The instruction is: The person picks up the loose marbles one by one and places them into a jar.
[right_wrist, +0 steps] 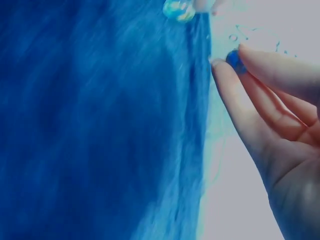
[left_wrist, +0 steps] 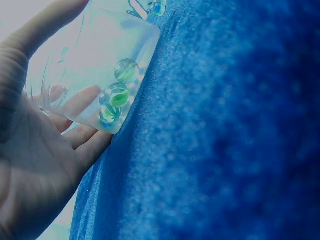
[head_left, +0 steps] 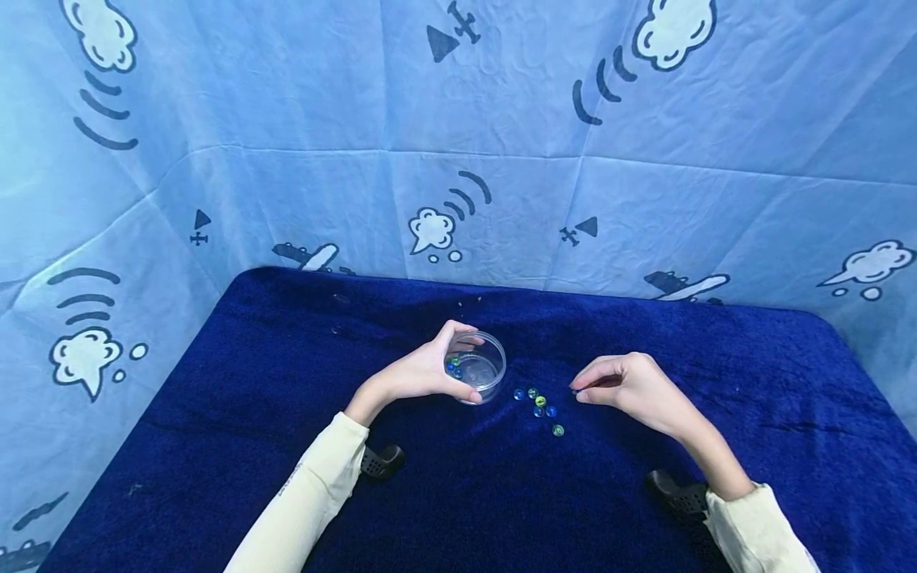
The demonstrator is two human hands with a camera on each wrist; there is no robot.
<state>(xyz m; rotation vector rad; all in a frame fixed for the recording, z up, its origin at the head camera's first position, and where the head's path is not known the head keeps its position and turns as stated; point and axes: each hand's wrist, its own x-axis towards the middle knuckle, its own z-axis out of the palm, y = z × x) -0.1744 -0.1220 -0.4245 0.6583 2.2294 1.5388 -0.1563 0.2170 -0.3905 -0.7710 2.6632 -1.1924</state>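
My left hand (head_left: pixel 430 368) grips a clear round plastic tub (head_left: pixel 489 390) by its left side, thumb in front and fingers behind. Several glass marbles (left_wrist: pixel 118 95) with green swirls lie together inside it, low against the wall. To the right, my right hand (head_left: pixel 641 394) pinches a blue marble (right_wrist: pixel 235 61) between thumb and fingertips, apart from the tub. Between the tub and this hand, several loose marbles (head_left: pixel 540 402), blue, green and yellow, lie on the dark blue cloth.
A dark blue plush cloth (head_left: pixel 458 493) covers the table. Behind it hangs a light blue curtain (head_left: pixel 516 103) with cloud and plane prints. Black wrist mounts (head_left: pixel 677 492) sit at both cuffs.
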